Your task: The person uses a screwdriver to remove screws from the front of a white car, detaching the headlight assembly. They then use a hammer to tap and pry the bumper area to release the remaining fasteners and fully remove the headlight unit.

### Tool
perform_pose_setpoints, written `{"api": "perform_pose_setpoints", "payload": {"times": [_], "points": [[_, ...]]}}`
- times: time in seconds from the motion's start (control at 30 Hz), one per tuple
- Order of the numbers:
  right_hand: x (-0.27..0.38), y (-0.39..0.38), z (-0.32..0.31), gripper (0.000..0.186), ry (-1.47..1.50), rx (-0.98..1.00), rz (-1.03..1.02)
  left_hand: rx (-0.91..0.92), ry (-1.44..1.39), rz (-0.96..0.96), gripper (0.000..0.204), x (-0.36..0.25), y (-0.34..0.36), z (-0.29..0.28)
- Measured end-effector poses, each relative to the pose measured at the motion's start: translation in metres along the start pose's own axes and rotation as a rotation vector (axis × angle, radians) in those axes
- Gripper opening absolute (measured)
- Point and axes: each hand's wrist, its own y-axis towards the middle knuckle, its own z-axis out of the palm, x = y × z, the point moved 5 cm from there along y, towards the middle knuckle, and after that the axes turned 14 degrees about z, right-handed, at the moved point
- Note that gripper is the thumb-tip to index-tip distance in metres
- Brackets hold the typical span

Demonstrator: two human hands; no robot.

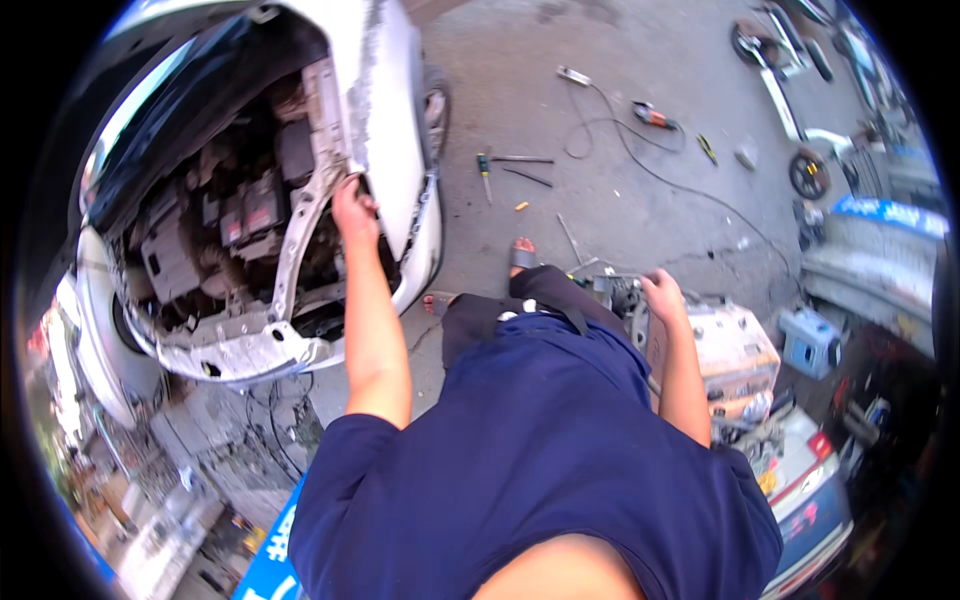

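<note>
My left hand (355,207) reaches to the inner edge of the white car's front fender (385,120), fingers curled at a spot I cannot make out, beside a metal rail (295,250) along the open engine bay (230,220). My right hand (661,292) hangs out to my right with fingers curled, near dark metal parts (625,300) and a worn, pale box (730,350); what it holds, if anything, is too small to tell.
On the concrete floor (480,100) lie a corded angle grinder (655,115), a power strip (573,76), a screwdriver (485,180), rods and pliers (707,147). A white scooter (785,100), bumper panels (860,265) and a blue container (810,340) stand at the right.
</note>
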Motion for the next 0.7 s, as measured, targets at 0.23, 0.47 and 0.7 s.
{"api": "perform_pose_setpoints", "payload": {"times": [0.23,0.47,0.7], "points": [[0.001,-0.001,0.009,0.031,0.277,0.042,0.031,-0.284,0.641,0.083,0.037,0.012,-0.115,-0.140],[-0.033,0.009,0.044,0.032,0.179,0.029,0.070,-0.738,0.800,-0.330,0.011,0.004,-0.249,-0.277],[0.026,0.035,0.104,0.040,-0.017,0.169,-0.223,-0.695,0.664,0.028,0.028,-0.071,-0.239,-0.270]]}}
